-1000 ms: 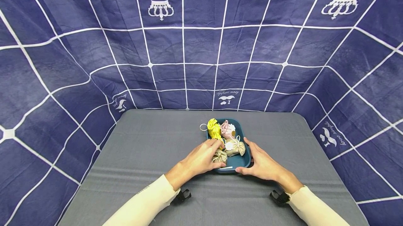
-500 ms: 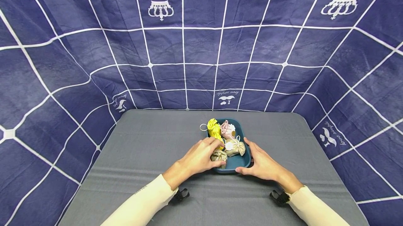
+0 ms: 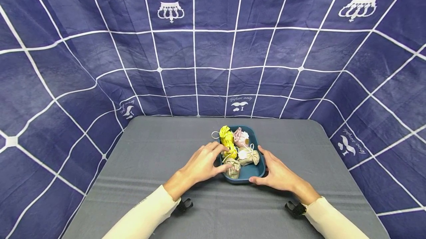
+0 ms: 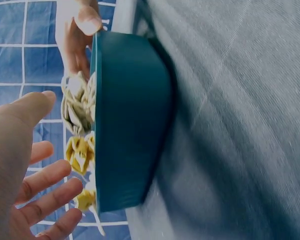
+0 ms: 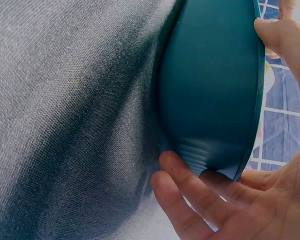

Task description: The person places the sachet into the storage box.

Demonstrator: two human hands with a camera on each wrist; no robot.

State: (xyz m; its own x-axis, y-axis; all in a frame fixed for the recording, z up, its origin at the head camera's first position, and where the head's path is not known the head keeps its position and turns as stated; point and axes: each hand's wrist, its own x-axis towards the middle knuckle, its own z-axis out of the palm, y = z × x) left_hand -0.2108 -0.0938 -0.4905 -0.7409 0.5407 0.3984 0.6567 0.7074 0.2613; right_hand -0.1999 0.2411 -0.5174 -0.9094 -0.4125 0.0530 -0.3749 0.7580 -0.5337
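Observation:
A dark blue bin (image 3: 247, 172) rests on the table, filled with small drawstring pouches. Two are yellow, including one at the back (image 3: 226, 134); a pink pouch (image 3: 240, 137) lies beside it. A beige pouch with a white flower (image 3: 250, 157) is at the right, and another beige pouch (image 3: 233, 168) sits in the front left corner. My left hand (image 3: 199, 163) hovers at the bin's left edge, fingers spread and apart from the pouches in the left wrist view. My right hand (image 5: 260, 200) grips the bin's right front corner, thumb at the rim and fingers around the wall.
Grey cloth (image 3: 166, 139) covers the table around the bin. Blue curtains with white grid lines (image 3: 213, 46) stand at the back and both sides. A white cord loop (image 3: 215, 134) hangs over the bin's left rim.
My left hand has let go of the front left beige pouch and drawn back to the left, uncovering it and the nearer yellow pouch. My right hand has stayed in place.

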